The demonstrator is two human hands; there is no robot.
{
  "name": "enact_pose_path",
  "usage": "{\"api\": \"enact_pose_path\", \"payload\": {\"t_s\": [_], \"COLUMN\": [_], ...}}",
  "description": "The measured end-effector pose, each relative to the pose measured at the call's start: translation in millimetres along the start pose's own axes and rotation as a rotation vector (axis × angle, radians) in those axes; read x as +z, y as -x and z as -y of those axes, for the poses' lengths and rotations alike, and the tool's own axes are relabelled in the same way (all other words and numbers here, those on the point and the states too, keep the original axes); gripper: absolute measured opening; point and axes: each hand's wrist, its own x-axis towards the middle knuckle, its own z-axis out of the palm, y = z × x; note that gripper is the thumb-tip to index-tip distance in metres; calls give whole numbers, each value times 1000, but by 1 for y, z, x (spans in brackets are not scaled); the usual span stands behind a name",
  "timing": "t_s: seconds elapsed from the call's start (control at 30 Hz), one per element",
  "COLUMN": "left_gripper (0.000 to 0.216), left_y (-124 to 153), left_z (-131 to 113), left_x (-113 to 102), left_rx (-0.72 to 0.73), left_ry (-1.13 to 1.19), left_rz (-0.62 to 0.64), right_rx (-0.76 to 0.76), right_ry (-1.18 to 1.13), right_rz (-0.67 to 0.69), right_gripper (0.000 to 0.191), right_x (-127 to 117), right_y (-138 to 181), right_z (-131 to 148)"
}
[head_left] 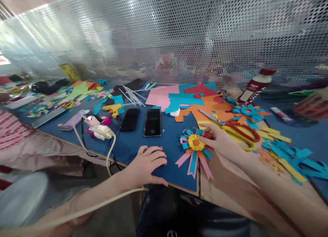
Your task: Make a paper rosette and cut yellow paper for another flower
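My left hand (150,163) lies on the blue tabletop near its front edge, palm down, with the fingers apart and nothing in them. A paper flower rosette (196,143) rests on the table to its right. It has a yellow centre, blue and pink loops, and pink and blue ribbon tails hanging toward me. My right hand (220,141) has its fingers closed on the rosette's right edge, where something red (208,140) shows between them. Just beyond that hand lie scissors with red and yellow handles (243,132). The fingertips on the flower's edge are partly hidden.
Two phones (130,119) lie ahead of my left hand, beside a power strip (99,131) with cords and a yellow glue gun (112,110). Paper sheets (162,95), glue sticks (133,95), a bottle (256,86) and blue scraps (289,153) spread around. Another person's sleeve (12,131) is left.
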Motion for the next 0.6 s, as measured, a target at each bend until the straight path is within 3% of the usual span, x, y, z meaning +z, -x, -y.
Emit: {"api": "enact_pose_path", "payload": {"t_s": [0.17, 0.3, 0.4, 0.6], "left_gripper": [36, 35, 16, 13], "left_y": [-3, -7, -10, -8], "left_z": [5, 10, 9, 1], "left_x": [-13, -7, -1, 1], "left_rx": [-129, -176, -203, -278], "left_ry": [242, 295, 315, 500], "left_rz": [37, -14, -59, -101], "right_rx": [14, 46, 45, 3], "right_ry": [28, 55, 53, 67], "right_rz": [-4, 7, 30, 38], "right_gripper": [47, 46, 46, 45], "right_x": [-3, -4, -2, -2], "right_y": [0, 1, 2, 2], "right_z": [-3, 1, 5, 1]}}
